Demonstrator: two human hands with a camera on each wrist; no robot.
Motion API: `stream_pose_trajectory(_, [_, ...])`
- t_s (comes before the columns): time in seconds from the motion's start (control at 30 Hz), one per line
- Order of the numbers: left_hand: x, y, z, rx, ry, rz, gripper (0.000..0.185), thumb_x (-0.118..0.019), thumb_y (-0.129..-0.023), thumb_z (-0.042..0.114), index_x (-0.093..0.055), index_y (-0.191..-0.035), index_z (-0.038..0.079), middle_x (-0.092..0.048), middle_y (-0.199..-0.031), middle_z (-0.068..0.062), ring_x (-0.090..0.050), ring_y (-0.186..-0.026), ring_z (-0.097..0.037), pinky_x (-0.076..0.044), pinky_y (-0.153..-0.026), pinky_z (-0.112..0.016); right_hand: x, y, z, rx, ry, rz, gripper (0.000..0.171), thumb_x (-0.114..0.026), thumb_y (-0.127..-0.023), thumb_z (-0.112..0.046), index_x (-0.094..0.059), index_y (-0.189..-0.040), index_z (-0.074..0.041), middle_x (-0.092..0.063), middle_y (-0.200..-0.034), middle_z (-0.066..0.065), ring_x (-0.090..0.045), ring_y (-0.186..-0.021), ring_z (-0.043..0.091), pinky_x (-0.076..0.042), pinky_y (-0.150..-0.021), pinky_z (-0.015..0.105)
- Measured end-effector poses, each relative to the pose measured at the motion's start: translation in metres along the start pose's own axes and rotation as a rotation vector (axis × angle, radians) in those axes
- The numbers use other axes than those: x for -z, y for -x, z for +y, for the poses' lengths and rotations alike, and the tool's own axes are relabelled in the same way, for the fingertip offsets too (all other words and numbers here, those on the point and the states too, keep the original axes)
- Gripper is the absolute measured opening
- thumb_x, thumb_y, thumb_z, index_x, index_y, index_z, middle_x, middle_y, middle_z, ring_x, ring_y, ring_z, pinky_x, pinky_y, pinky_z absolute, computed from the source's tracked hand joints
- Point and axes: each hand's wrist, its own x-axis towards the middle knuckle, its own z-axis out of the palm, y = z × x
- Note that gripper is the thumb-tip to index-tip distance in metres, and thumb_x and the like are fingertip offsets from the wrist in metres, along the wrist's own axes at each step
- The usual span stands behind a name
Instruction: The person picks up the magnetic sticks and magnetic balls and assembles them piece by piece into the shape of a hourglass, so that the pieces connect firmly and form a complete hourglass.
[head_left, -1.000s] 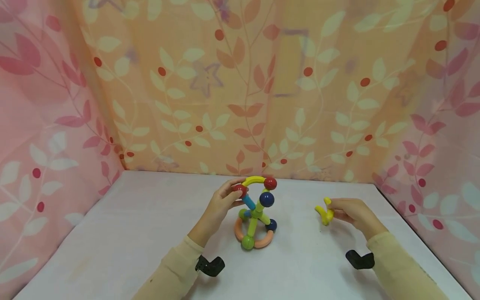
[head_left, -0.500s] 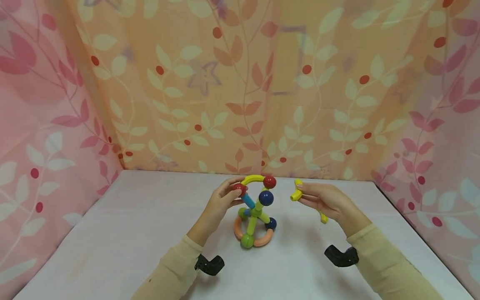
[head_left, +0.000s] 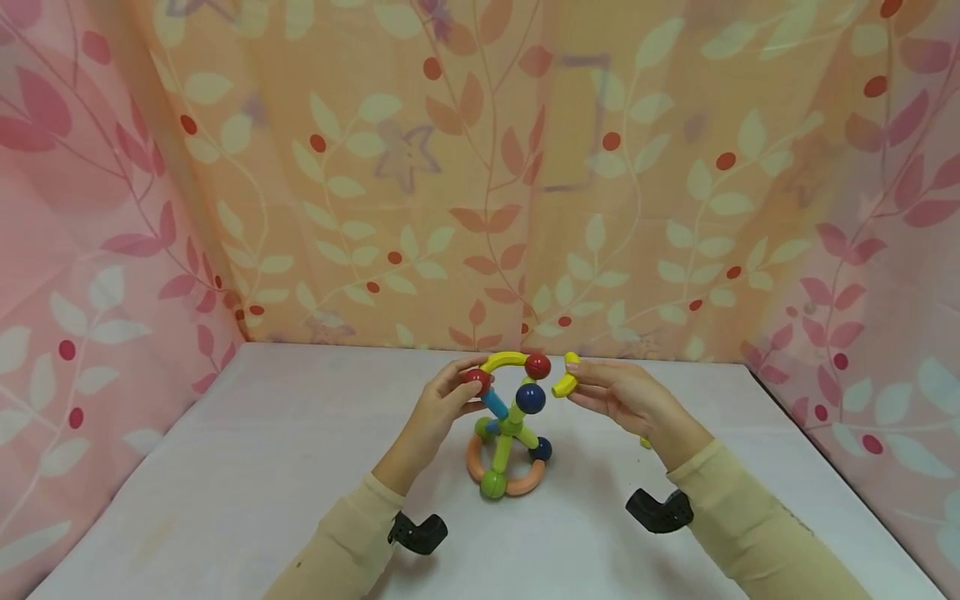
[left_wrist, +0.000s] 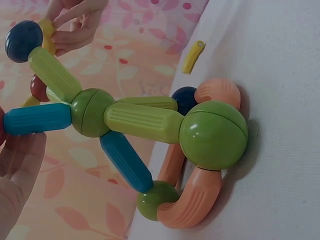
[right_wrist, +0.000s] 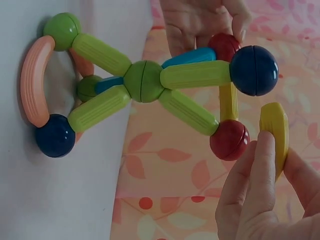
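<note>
A ball-and-rod toy structure [head_left: 511, 429] stands on the table, with an orange curved ring at its base and a green ball at its centre. My left hand [head_left: 435, 417] pinches the red ball [head_left: 477, 382] at its upper left. From that ball a yellow curved rod [head_left: 504, 360] runs to a second red ball [head_left: 537, 366]. My right hand [head_left: 626, 400] pinches a loose yellow curved rod [right_wrist: 275, 135], held up just right of the second red ball and the upper dark blue ball [right_wrist: 254, 70]. A gap shows between this rod and both balls in the right wrist view.
Another yellow rod [left_wrist: 193, 57] lies on the white table [head_left: 315, 467], mostly hidden behind my right hand in the head view. Patterned cloth [head_left: 375, 208] walls the table at the back and both sides. A black wrist mount [head_left: 660, 511] hangs under the right sleeve.
My right hand has lifted one yellow curved rod from the table and carried it left to the structure's top, leaving the other behind. My left hand keeps its hold on the red ball.
</note>
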Motion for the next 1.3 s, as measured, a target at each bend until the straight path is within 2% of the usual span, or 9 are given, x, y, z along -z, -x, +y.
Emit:
stream_pose_trajectory(0.2, [0.0,0.001,-0.001,-0.009,-0.009,0.002,0.039,-0.051,-0.103,0.018,-0.051,-0.142,0.012,-0.06,-0.13,-0.019,-0.062,-0.113,-0.022,-0.054,-0.1,-0.039,-0.007,-0.003,0.001,0.02,-0.012,-0.007,0.05,-0.059,-0.1,-0.014,-0.041,-0.141,0.008,-0.064,-0.103,0.004,-0.072,-0.09,0.013,-0.059,-0.082,0.025])
stream_pose_trajectory(0.4, [0.0,0.002,0.0,-0.007,-0.006,0.015,0.038,-0.051,-0.103,0.017,-0.052,-0.141,0.015,-0.062,-0.128,-0.016,-0.062,-0.111,-0.021,-0.054,-0.1,-0.039,-0.013,-0.006,0.004,0.031,-0.002,0.014,0.053,-0.063,-0.098,-0.016,-0.043,-0.141,0.008,-0.067,-0.106,0.006,-0.073,-0.09,0.014,-0.06,-0.081,0.026])
stream_pose_trajectory(0.9, [-0.001,0.0,0.0,-0.002,0.008,-0.006,0.04,-0.051,-0.103,0.017,-0.05,-0.143,0.012,-0.059,-0.132,-0.019,-0.061,-0.117,-0.024,-0.053,-0.102,-0.041,-0.012,0.002,0.011,-0.02,0.033,-0.016,0.05,-0.063,-0.098,-0.019,-0.047,-0.136,0.008,-0.066,-0.1,0.003,-0.071,-0.09,0.013,-0.06,-0.082,0.026])
stream_pose_trajectory(1.07, [-0.001,0.001,0.002,0.002,-0.001,0.002,0.04,-0.051,-0.103,0.017,-0.05,-0.143,0.013,-0.059,-0.133,-0.019,-0.061,-0.119,-0.025,-0.052,-0.103,-0.042,-0.012,0.001,0.015,-0.013,0.062,-0.04,0.043,-0.062,-0.098,-0.018,-0.052,-0.131,0.008,-0.066,-0.1,0.005,-0.072,-0.091,0.014,-0.06,-0.081,0.026])
stream_pose_trajectory(1.3, [-0.001,0.001,0.001,-0.006,-0.013,0.006,0.039,-0.051,-0.104,0.017,-0.05,-0.142,0.012,-0.06,-0.131,-0.019,-0.062,-0.116,-0.025,-0.053,-0.103,-0.041,-0.012,-0.002,0.017,-0.031,0.045,-0.034,0.041,-0.062,-0.098,-0.017,-0.054,-0.13,0.007,-0.067,-0.097,0.005,-0.072,-0.089,0.014,-0.06,-0.08,0.025])
